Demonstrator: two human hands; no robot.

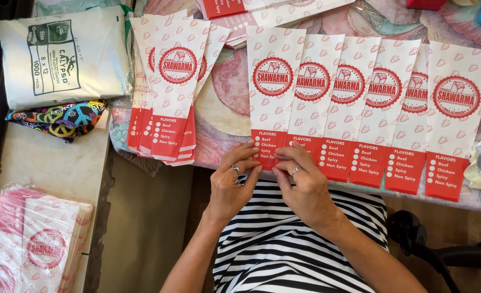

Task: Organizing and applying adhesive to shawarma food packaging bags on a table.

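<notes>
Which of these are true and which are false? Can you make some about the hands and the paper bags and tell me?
1. Both hands touch the same paper bag. True: the left hand and right hand pinch the red bottom edge of the leftmost bag in the row.
2. The bags are blue and white. False: they are red and white.
3. A stack of bags lies left of the row. True.
4. The hands wear no rings. False: each hand has a ring on one finger.
5. The person wears a striped top. True.
</notes>
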